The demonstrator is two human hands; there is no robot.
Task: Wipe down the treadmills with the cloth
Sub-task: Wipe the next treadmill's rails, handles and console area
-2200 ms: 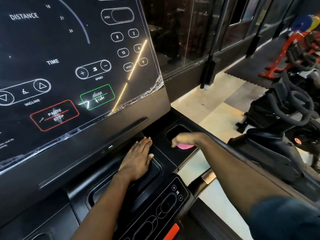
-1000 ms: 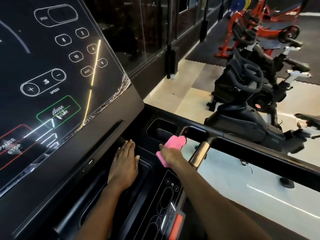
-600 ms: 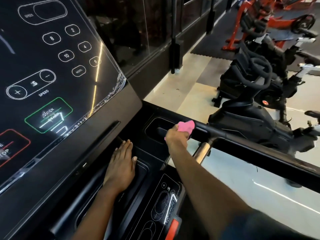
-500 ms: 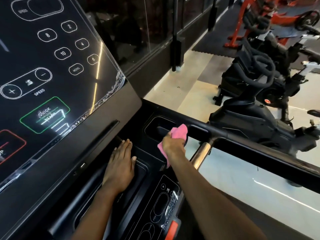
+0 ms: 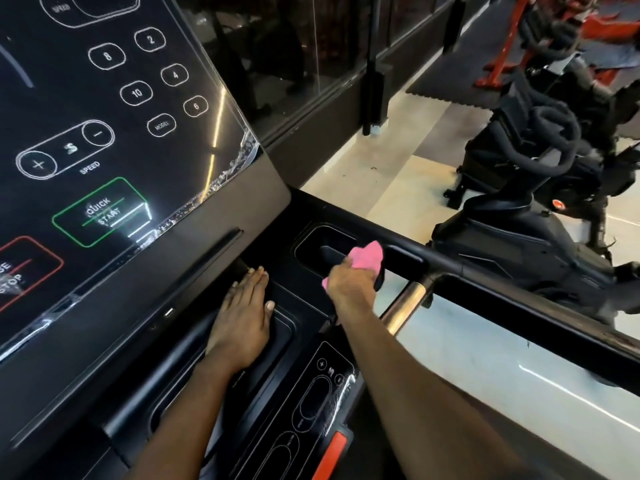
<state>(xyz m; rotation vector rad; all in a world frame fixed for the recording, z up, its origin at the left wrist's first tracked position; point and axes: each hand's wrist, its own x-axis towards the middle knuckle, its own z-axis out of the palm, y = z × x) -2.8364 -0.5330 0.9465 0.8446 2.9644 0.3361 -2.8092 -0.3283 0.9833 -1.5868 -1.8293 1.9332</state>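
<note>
While my left hand (image 5: 242, 320) lay flat, fingers straight, on the treadmill (image 5: 284, 306) console tray, my right hand (image 5: 349, 282) gripped the pink cloth (image 5: 367, 256) against the cup holder's (image 5: 322, 244) rim.

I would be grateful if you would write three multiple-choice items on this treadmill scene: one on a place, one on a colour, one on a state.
1. Where does the left hand rest? A. on the screen B. in the console tray C. on the floor
2. What colour is the cloth? A. pink B. blue C. white
3. What is the right hand doing? A. hanging empty B. pressing a button C. gripping the cloth
1 B: palm flat in the tray. 2 A: pink shows beyond the hand. 3 C: it curls round the cloth by the cup holder.
</note>
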